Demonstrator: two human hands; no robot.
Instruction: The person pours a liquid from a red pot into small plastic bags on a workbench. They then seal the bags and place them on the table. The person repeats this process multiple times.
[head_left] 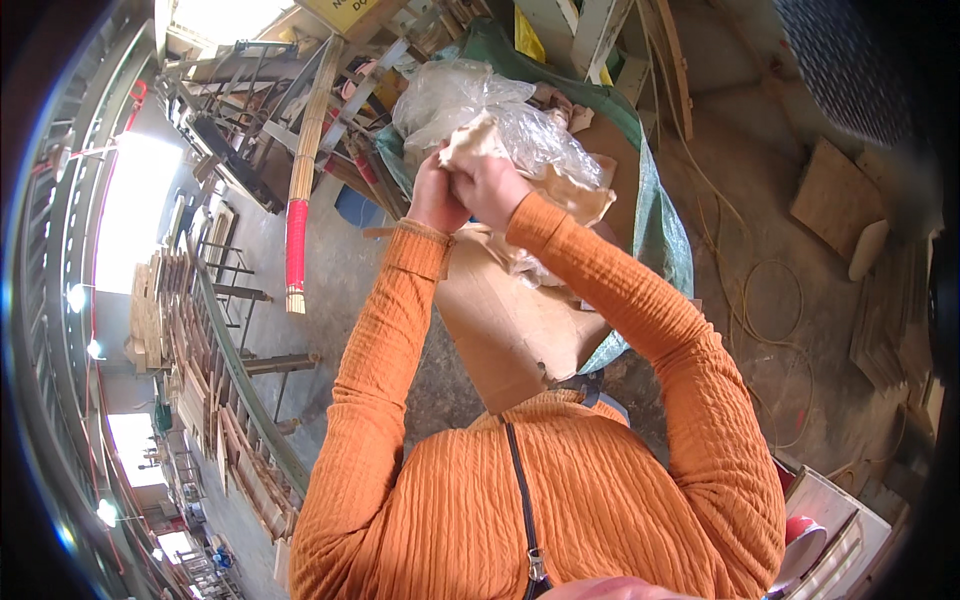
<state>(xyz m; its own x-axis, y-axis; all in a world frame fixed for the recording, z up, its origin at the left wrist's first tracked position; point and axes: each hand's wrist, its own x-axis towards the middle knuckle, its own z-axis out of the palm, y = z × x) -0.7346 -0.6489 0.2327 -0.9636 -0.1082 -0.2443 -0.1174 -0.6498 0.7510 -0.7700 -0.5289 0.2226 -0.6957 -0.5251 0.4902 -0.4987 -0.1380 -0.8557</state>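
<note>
My left hand [437,197] and my right hand [490,190] are close together in front of me, fingers closed. Between them they grip a cream-coloured crumpled sheet [478,138]; whether it is paper or cloth I cannot tell. Just beyond lies a heap of clear plastic film [455,95], spilling toward the right. More torn cream pieces [575,195] rest under my right wrist. All this sits in or over an open green woven tarp sack [668,225]. A large piece of brown cardboard [515,325] slopes from beneath my hands toward my body.
Left of my hands stands a bundle of thin wooden strips [308,160] with a red wrap. A yellow hose [745,300] loops on the concrete floor at right, near a flat brown board [838,198]. Stacked planks [195,360] line the left side. A white box [835,525] is at lower right.
</note>
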